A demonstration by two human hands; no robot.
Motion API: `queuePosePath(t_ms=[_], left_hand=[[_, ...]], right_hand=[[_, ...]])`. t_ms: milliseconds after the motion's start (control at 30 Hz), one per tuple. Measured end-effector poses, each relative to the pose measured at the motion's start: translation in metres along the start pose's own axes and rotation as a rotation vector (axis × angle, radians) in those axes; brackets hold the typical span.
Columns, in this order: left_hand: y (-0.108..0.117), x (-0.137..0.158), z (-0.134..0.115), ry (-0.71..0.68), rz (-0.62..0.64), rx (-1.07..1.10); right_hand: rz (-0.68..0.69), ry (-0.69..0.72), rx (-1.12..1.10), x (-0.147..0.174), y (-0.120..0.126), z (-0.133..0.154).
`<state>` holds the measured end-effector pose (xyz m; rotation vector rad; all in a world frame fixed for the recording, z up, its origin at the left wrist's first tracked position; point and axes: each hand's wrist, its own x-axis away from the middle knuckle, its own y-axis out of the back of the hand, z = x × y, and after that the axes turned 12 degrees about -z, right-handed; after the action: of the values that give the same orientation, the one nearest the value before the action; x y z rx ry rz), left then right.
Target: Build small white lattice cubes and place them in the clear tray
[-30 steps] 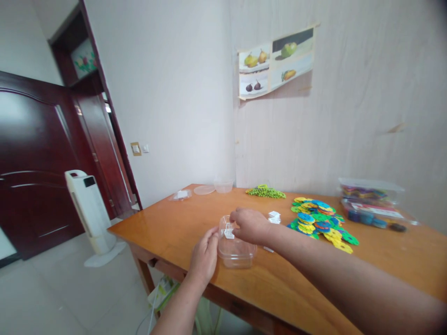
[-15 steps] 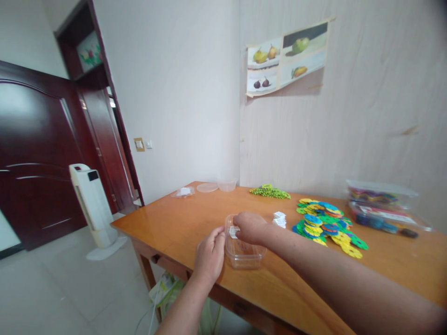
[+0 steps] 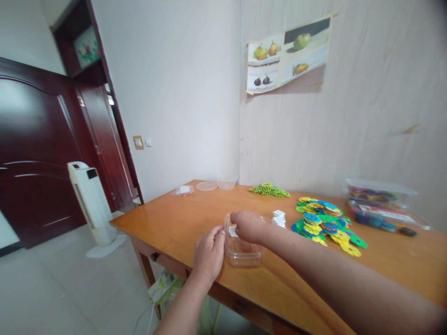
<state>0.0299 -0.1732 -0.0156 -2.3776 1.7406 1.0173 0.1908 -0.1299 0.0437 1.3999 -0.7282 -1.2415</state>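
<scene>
A clear plastic box (image 3: 244, 260) without a lid on it stands on the table close to its front edge. My left hand (image 3: 209, 253) is closed at the box's left wall, with thumb and fingers at the rim. Over the box, my right hand (image 3: 248, 225) is bent down with curled fingers, its fingertips hidden behind the hand. A small white piece with print (image 3: 232, 230) shows just beside these fingers, inside the box; whether they grip it I cannot tell. To the right of my right hand is a small stack of white printed pieces (image 3: 279, 218).
On the wooden table (image 3: 167, 218) lie several coloured plastic discs (image 3: 328, 218) and a green beaded bundle (image 3: 268, 190). Clear boxes with colourful contents (image 3: 380, 193) stand at the right. A clear tub (image 3: 226, 182), a round lid (image 3: 206, 185) and a clear lid with a white piece (image 3: 182, 190) sit at the back.
The right hand has shifted very slightly over the box, its fingers still curled downward. The left hand stays at the box's left wall. The whole view has tilted a little.
</scene>
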Motion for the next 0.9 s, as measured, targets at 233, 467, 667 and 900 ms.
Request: queuePosePath(t_ms=[233,467,667,900], left_hand=[[0.000,0.000,-0.001,-0.005,0.001,-0.002],[0.000,0.000,0.000,0.004,-0.007,-0.021],[-0.001,-0.001,0.001,0.006,-0.003,-0.045],[-0.001,-0.001,0.001,0.007,-0.012,0.000]], right_hand=[[-0.084,0.047,-0.036,-0.001,0.000,-0.003],[-0.215,0.008,-0.044,0.007,0.036,-0.023],[-0.073,-0.060,-0.051,0.029,0.054,-0.063],[0.084,-0.076,-0.074,0.061,0.044,-0.091]])
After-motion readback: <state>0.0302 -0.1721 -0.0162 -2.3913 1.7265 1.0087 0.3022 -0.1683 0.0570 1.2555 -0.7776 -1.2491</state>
